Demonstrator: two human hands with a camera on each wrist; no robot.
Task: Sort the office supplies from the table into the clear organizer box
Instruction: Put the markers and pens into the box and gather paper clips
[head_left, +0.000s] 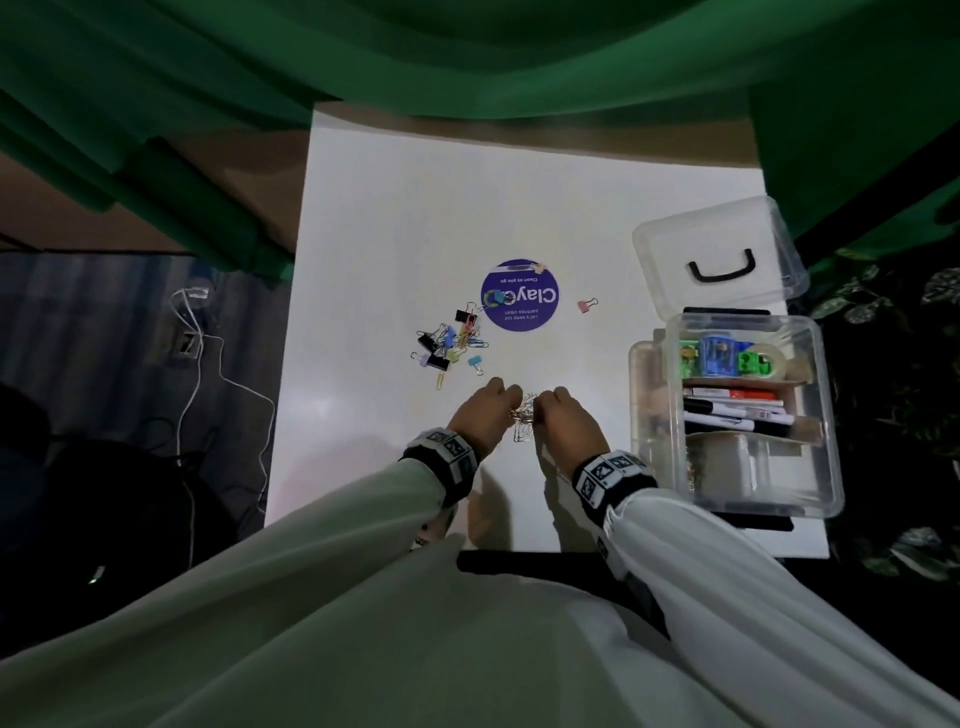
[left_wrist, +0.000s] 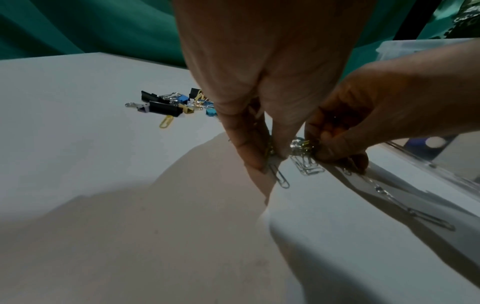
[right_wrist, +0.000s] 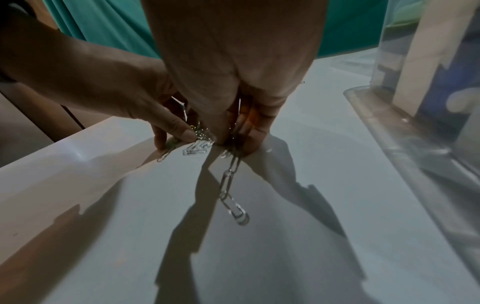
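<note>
**Both hands down on the silver paper clips**

Left hand and right hand meet knuckle to knuckle on the white table, fingers curled down around a small heap of silver paper clips. Left fingertips pinch clips against the tabletop; one clip pokes out beneath them. Right fingers bunch over the heap, and a linked chain of clips trails from under them along the table.

Clear organizer box stands just right of the hands, lid flipped open behind it. Markers, tape and green and blue items already lie inside.

Loose pile of coloured binder clips sits beyond the left hand. Lone pink binder clip lies near a round purple sticker.
</note>
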